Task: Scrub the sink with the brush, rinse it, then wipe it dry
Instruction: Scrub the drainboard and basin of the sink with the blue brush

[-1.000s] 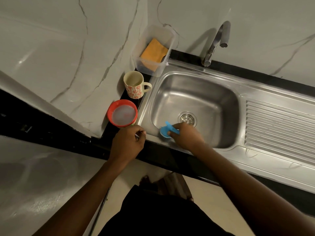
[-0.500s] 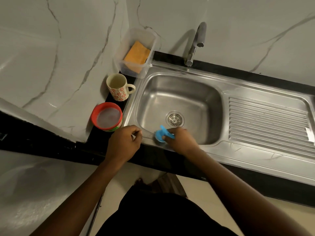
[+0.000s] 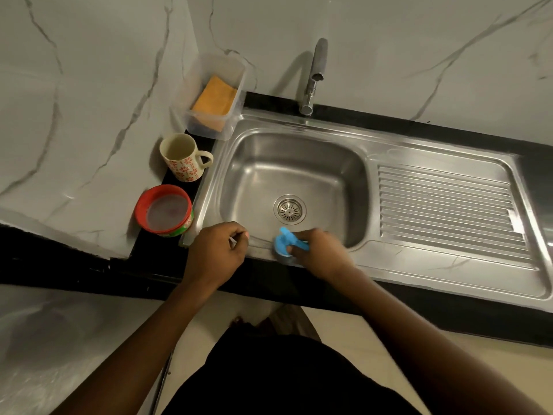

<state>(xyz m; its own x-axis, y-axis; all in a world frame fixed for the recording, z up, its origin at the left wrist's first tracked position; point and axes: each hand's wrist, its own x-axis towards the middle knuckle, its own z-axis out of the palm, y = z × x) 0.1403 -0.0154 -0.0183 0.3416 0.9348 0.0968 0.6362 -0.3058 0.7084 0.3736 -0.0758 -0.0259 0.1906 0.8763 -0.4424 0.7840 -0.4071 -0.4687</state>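
Blue brush point(image 3: 285, 241) gripped in your right hand point(image 3: 321, 254); left hand point(image 3: 215, 253) fingers point(image 3: 238, 235) curl empty beside. Slick sink point(image 3: 395, 259) rim may skid it.

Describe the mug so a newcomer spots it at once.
Left of the steel sink, three containers line the dark counter. The mug is the middle one, between a clear box and a red tub. Only it has a handle and red flowers.
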